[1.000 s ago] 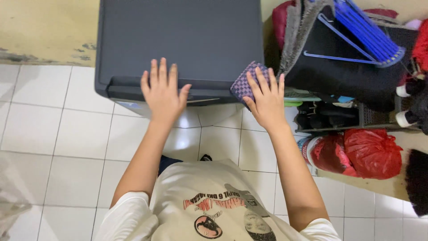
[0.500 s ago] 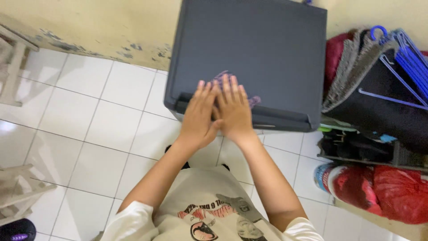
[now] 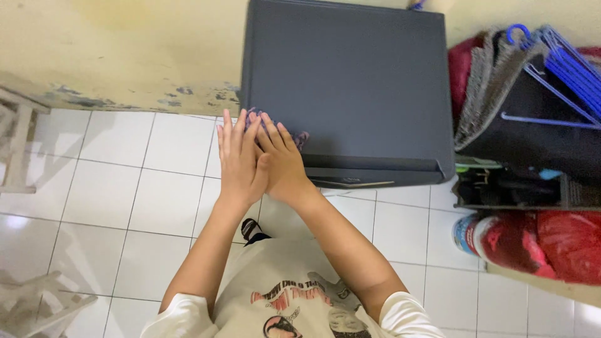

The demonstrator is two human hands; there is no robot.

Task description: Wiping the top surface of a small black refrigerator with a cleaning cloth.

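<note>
A dark grey box-shaped appliance (image 3: 363,81) stands against the yellow wall. At its front left corner my right hand (image 3: 283,164) lies flat on a purple woven cloth (image 3: 301,139), pressing it onto the lid; only small bits of the cloth show past my fingers. My left hand (image 3: 238,156) lies flat beside it, touching it, with the fingers straight and reaching over the appliance's left edge. It holds nothing that I can see.
Right of the appliance is a rack with dark fabric and blue hangers (image 3: 563,62), shoes below it and a red plastic bag (image 3: 557,244) on the floor. White wooden furniture (image 3: 15,147) stands at the left on the white tiled floor (image 3: 144,188).
My right hand has slid the cloth from the lid's front right corner to its front left corner. My left hand moved left along with it and now sits against the right one.
</note>
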